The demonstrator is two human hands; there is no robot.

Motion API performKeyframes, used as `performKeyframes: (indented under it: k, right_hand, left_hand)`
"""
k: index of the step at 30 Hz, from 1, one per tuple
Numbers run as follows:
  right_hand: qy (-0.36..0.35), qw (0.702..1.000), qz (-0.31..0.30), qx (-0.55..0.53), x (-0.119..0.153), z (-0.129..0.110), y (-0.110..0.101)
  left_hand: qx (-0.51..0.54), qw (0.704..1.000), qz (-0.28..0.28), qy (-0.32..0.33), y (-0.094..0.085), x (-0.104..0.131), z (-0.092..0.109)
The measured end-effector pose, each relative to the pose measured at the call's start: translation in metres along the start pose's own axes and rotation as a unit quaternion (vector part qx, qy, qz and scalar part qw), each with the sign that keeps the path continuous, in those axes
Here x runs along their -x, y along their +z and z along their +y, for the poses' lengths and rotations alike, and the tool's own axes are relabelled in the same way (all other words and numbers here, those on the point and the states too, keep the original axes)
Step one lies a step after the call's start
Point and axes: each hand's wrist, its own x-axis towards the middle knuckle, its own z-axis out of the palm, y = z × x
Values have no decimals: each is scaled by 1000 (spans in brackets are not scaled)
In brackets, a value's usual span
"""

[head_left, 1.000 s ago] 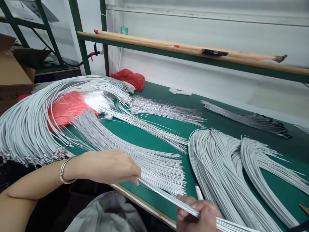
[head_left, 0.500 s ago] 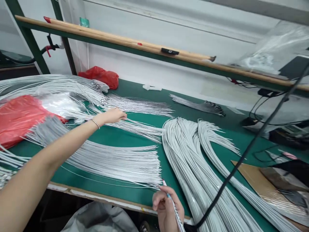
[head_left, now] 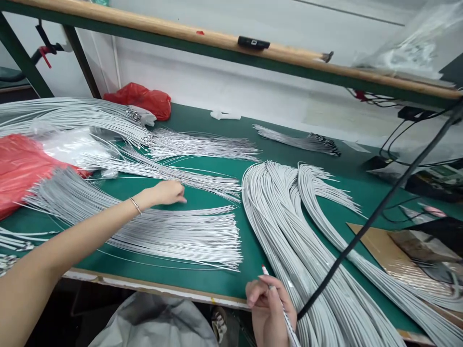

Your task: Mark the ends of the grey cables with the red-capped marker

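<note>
My left hand (head_left: pixel 168 193), a bracelet at its wrist, hovers over the green mat between two bundles of thin grey-white cables. Its fingers are curled in, and no cable sticks out of them. Just behind it lies a loose cable bundle (head_left: pixel 202 179); in front, under my forearm, a wide fanned-out row of cables (head_left: pixel 188 236) has its cut ends lined up on the right. Near the table's front edge my right hand (head_left: pixel 269 308) is closed around a slim white pen (head_left: pixel 285 318) with a patterned barrel and a red tip that points up and away.
A thick bent cable bundle (head_left: pixel 289 231) runs down the right side, crossed by a black cord (head_left: pixel 347 255). Red plastic bags (head_left: pixel 21 168) and a clear bag (head_left: pixel 72 149) lie left. A wooden-edged shelf (head_left: pixel 162 26) spans the back; cardboard (head_left: pixel 376 246) lies right.
My left hand has come off the rear bundle toward me, onto the gap before the fanned row. My right hand with the pen has moved right, away from the row's cut ends. The view has shifted.
</note>
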Motion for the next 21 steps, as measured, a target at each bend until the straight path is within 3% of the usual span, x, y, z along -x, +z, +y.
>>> performKeyframes:
  k: [3, 7, 16, 21]
  right_hand:
    - [16, 999, 29, -8, 4, -5, 7]
    - [15, 1000, 23, 0, 9, -9, 11]
    - [-24, 999, 4, 37, 7, -6, -4]
    - [-28, 998, 12, 48, 6, -4, -11]
  left_hand:
    - [9, 998, -55, 12, 9, 20, 17]
    - [18, 997, -69, 18, 12, 31, 26]
    - [55, 994, -86, 37, 3, 31, 28]
    - [101, 989, -88, 61, 3, 30, 18]
